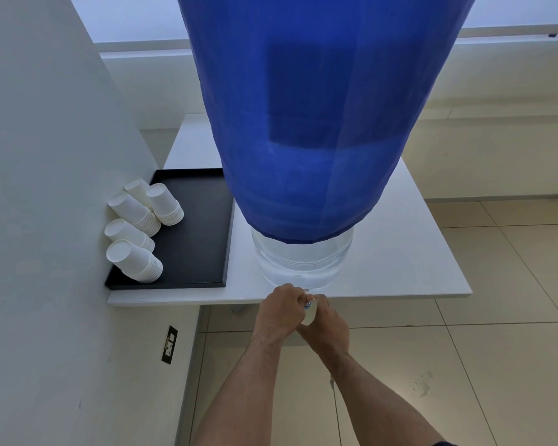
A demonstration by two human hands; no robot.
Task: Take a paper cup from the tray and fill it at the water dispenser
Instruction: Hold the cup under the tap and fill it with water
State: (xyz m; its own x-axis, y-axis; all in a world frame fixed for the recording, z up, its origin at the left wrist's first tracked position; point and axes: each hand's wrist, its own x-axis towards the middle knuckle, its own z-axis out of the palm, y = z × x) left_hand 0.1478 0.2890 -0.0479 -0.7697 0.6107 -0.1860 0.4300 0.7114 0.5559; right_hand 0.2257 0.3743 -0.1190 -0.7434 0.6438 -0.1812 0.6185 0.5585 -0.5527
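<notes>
A large water dispenser bottle, clear at the base and draped in a blue cover, stands at the front edge of a white table. At its tap my left hand is closed on the tap. My right hand holds a white paper cup just below the tap, mostly hidden between both hands. To the left, a black tray carries several stacks of white paper cups lying on their sides.
A white wall runs along the left, touching the tray's edge. A dark power socket sits low on that wall. Beige floor tiles lie below and to the right of the table.
</notes>
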